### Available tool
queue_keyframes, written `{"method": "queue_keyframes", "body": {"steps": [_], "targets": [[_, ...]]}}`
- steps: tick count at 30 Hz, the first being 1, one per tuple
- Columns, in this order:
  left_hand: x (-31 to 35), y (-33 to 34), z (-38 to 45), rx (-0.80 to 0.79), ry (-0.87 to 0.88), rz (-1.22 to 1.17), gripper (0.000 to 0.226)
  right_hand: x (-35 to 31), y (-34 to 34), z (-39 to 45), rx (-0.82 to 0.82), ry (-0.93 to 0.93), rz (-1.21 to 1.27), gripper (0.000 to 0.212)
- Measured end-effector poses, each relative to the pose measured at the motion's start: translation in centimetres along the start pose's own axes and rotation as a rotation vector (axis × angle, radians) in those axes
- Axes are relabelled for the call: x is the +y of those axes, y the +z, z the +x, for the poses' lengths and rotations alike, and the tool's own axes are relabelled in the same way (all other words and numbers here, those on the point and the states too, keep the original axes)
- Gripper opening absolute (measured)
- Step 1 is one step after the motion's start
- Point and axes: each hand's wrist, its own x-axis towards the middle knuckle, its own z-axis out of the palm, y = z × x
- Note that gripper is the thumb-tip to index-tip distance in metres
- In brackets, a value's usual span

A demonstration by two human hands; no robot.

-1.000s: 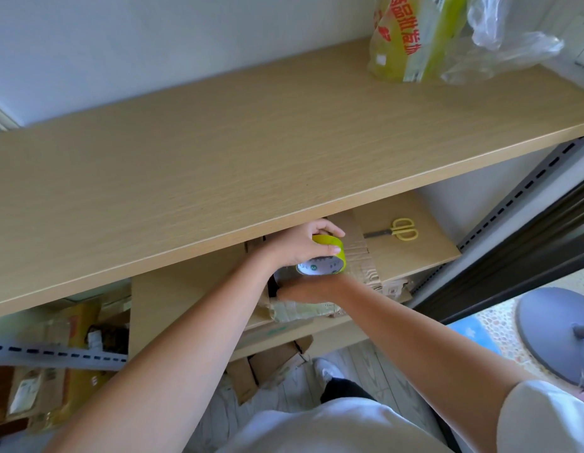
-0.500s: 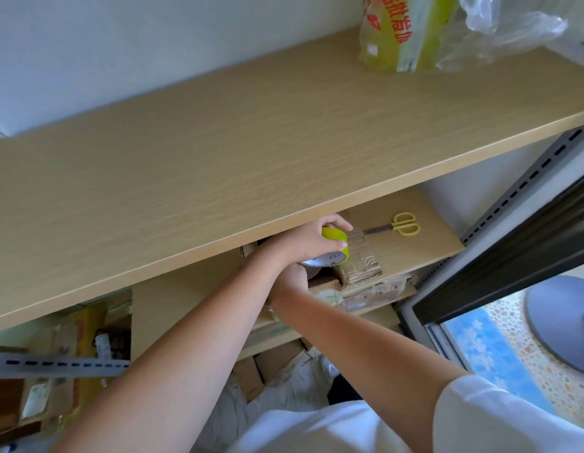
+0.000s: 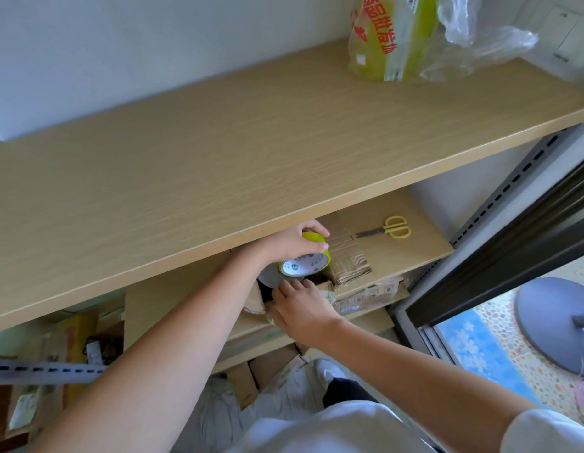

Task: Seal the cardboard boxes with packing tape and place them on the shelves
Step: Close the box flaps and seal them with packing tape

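Half a second ago the right hand [image 3: 300, 310] was tucked behind the left forearm with only its wrist showing; now it lies in plain view at the frame's centre, fingers spread on the cardboard box [image 3: 346, 273] just below the tape roll [image 3: 305, 261]; the roll, gripped by the left hand [image 3: 289, 245], was then largely hidden by that hand and now shows its white printed face, as it did a second ago; the box's torn front edge is newly exposed.

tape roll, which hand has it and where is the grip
The left hand grips the tape roll around its yellow-green outer rim; the right hand rests on the cardboard box.
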Motion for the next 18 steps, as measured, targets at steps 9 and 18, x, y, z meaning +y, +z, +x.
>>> {"method": "queue_keyframes", "body": {"steps": [9,18], "targets": [[0.4,-0.1,0.4,-0.022,-0.065,0.088,0.037,0.5,-2.9,1.7,-0.337,0.130,-0.057,0.022],[1.7,-0.4,0.6,-0.103,-0.046,0.216,0.043,0.8,-1.6,1.9,-0.277,0.194,0.087,0.024]]}}
